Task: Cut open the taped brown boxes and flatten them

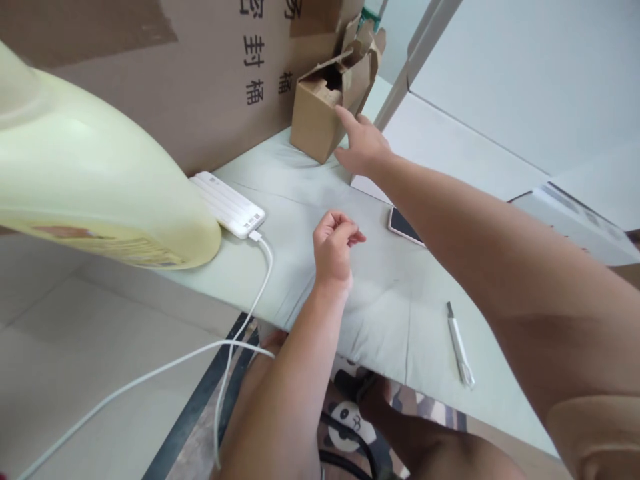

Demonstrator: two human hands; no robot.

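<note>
My right hand (363, 143) stretches to the far end of the pale table (385, 313), its fingers spread and touching the side of a small open cardboard box (320, 113). My left hand (334, 250) hovers over the middle of the table with its fingers curled in loosely and nothing in them. A phone (403, 225) lies face up just right of my left hand, partly hidden under my right forearm. A white utility knife (459, 345) lies near the table's front edge.
A large pale yellow jug (90, 167) lies on its side at the left. Beside it sits a white power bank (227, 203) with a white cable (240, 333) hanging off the table edge. A big printed cardboard carton (200, 73) stands behind.
</note>
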